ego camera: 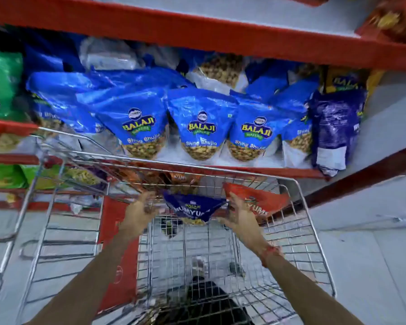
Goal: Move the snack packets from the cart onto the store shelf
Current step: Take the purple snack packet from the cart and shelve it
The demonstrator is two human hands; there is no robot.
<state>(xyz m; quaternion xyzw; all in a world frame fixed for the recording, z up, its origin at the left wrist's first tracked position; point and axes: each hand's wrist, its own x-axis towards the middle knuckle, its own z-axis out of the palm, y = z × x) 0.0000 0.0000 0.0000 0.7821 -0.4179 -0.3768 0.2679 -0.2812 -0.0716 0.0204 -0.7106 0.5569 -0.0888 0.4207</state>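
Note:
A dark blue snack packet (193, 208) hangs stretched over the far end of the wire cart (314, 231). My left hand (142, 209) is at its left top corner and my right hand (238, 214) pinches its right top corner. A red snack packet (260, 199) leans against the cart's far right wall, just behind my right hand. Orange-brown packets (174, 179) lie beyond the cart's far rim. The store shelf (256, 168) above the cart carries a row of bright blue packets (202, 127) standing upright.
A dark purple packet (335, 127) stands at the right end of the shelf row, with bare white shelf to its right. Green packets (2, 83) fill the left. A red upper shelf edge (197, 31) overhangs the row. A red panel (120, 254) sits left of the cart.

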